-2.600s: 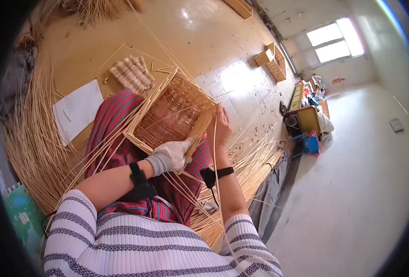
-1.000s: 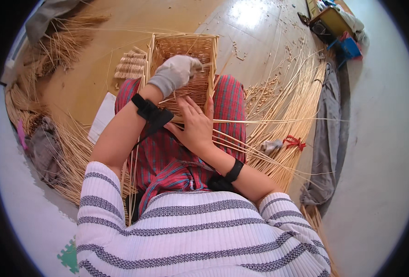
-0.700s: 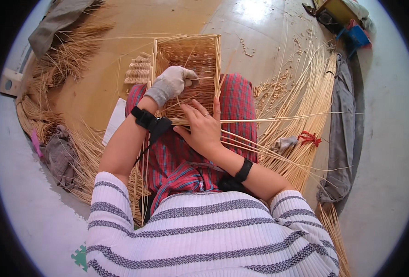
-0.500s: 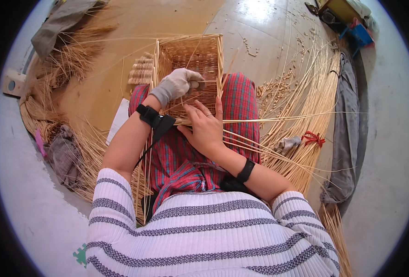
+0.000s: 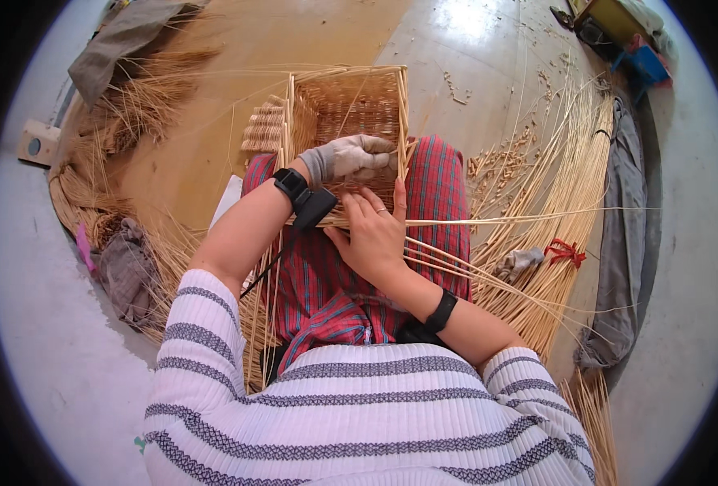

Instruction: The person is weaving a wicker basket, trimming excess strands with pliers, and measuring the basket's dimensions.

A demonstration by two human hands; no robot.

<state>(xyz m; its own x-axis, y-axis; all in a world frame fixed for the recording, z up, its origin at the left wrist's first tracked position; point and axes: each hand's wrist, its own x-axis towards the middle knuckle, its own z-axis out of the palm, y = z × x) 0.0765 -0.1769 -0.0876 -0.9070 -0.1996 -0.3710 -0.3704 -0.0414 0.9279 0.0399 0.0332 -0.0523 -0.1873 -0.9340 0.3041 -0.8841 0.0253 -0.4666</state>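
A square wicker basket [image 5: 359, 87] rests on my lap, its open top facing me. My left hand [image 5: 351, 156], in a pale work glove, reaches across the opening to the right wall. Its fingers are pinched on a thin wicker strand beside that rim. Bare and ringed, my right hand [image 5: 375, 235] lies over the near edge, fingers reaching inside and thumb staying outside. Several long wicker rods [image 5: 488, 220] stick out to the right from under this hand. The near part of the weave is hidden by both hands.
Bundled straw-coloured rods [image 5: 569, 170], tied with a red ribbon [image 5: 565, 252], lie at right beside rolled grey cloth [image 5: 622, 202]. A loose glove [image 5: 518, 263] sits on them. Clippings [image 5: 501, 162] litter the floor. More strands [image 5: 144, 97] are heaped at left, near grey cloth [image 5: 128, 263].
My left hand has moved right from over the basket's opening to its right wall, still pinching the strand. My right hand stays on the near edge. The whole view has shifted slightly.
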